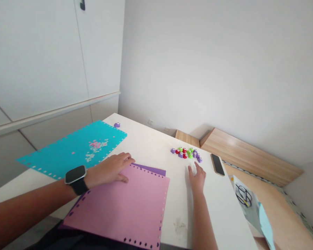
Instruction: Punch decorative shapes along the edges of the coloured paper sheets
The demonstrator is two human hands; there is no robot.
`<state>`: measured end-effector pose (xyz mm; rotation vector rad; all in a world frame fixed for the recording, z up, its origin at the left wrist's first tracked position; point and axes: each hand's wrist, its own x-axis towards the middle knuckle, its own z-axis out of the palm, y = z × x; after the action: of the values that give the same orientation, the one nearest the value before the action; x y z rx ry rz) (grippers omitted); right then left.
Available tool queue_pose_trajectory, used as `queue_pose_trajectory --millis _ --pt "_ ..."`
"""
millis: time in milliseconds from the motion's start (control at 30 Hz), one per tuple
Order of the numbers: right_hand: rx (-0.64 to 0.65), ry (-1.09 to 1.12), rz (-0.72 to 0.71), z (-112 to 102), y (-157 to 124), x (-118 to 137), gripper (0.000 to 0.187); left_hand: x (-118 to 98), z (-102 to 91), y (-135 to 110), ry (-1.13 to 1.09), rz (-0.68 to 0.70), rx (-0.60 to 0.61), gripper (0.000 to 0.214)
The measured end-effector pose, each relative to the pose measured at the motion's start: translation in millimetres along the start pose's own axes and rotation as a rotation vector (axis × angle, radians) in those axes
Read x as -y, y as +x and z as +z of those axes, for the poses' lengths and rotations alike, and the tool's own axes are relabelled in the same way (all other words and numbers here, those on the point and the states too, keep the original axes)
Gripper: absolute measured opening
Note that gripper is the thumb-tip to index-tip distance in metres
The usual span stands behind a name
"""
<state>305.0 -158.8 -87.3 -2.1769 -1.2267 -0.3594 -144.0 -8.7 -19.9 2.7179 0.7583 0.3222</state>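
A pink sheet of paper (130, 205) with small shapes punched along its edges lies on a purple sheet (156, 171). My left hand (111, 169) rests at the pink sheet's upper left, fingers stretched out, a watch on its wrist. Past the sheets' right side, my right hand (197, 176) reaches over the white table, fingers apart and nothing in them. Just beyond its fingertips sits a cluster of purple, red and green craft punches (185, 152). At the far left spreads a blue sheet (67, 149) with punched edges, bearing a scatter of pink and white paper bits (96, 147).
A lone purple punch (117, 125) stands near the table's far corner. On the right edge lies a phone (217, 164). Beside the table is a wooden bed (273, 194) with a clear bag holding a black cable (243, 198). Walls rise behind.
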Motion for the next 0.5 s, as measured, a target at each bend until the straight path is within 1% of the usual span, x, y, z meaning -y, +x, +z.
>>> queue_pose_trajectory --millis 133,233,333,500 --pt "0.084 0.009 -0.049 22 32 19 0.05 2 -1.2 2 0.015 -0.008 -0.018 0.058" --pt "0.099 0.003 -0.035 37 45 29 0.048 2 -4.4 4 0.054 -0.031 -0.022 0.054" --pt "0.078 -0.001 -0.003 44 45 34 0.048 2 -7.6 3 0.08 -0.04 -0.028 0.052" --pt "0.016 0.016 0.002 43 35 39 0.053 6 -11.2 2 0.112 -0.037 -0.053 0.052"
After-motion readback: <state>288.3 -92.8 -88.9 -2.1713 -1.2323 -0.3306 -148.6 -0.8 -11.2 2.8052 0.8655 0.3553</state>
